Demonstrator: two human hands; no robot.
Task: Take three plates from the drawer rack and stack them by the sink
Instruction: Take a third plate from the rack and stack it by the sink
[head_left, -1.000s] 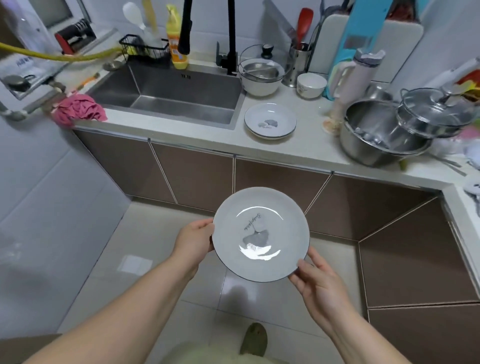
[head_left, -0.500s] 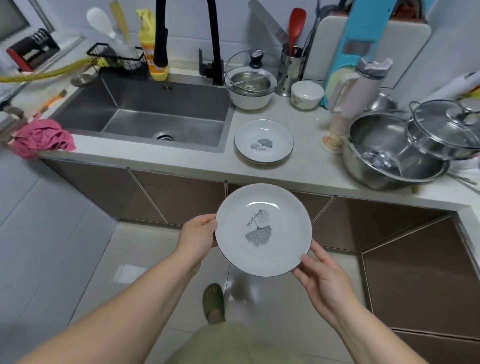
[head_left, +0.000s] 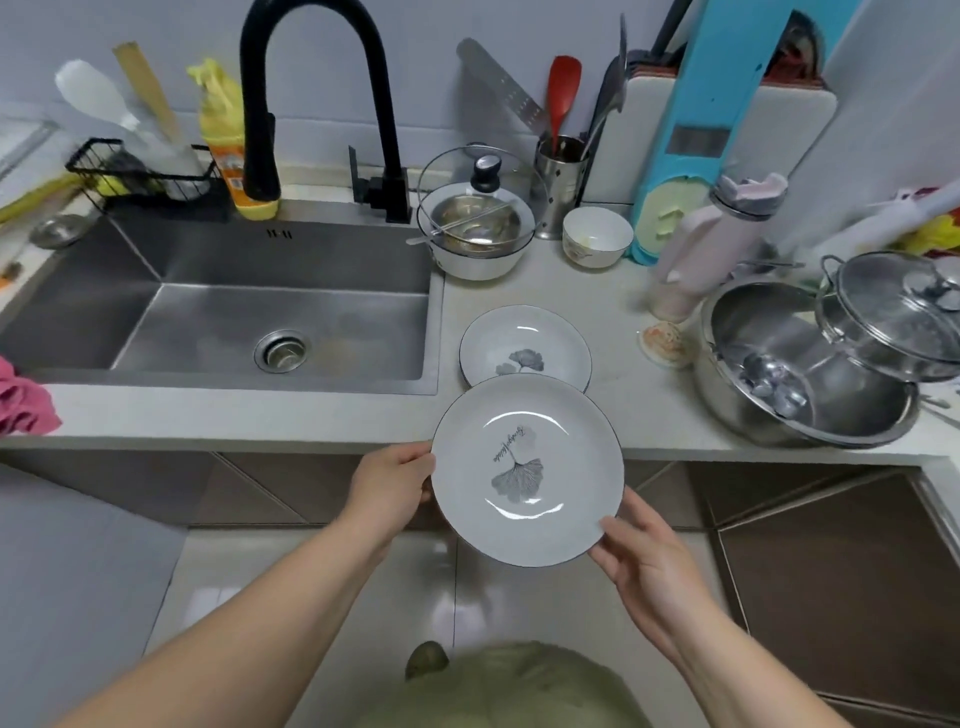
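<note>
I hold a white plate with a grey leaf print (head_left: 527, 470) level in front of the counter edge. My left hand (head_left: 389, 491) grips its left rim and my right hand (head_left: 641, 558) grips its lower right rim. A matching plate (head_left: 524, 345) lies flat on the counter just right of the steel sink (head_left: 218, 306). The held plate's far rim overlaps the near edge of that plate in view. The drawer rack is out of sight.
A white bowl with a glass lid (head_left: 478, 228) and a small bowl (head_left: 597, 236) stand behind the counter plate. A large steel bowl (head_left: 800, 374) and a lidded pot (head_left: 893, 312) crowd the right. A black tap (head_left: 311, 104) arches over the sink. A pink cloth (head_left: 23, 405) lies at left.
I have stepped closer to the counter. The plate in both hands has risen and moved forward until it reaches the counter edge, close to the plate lying there.
</note>
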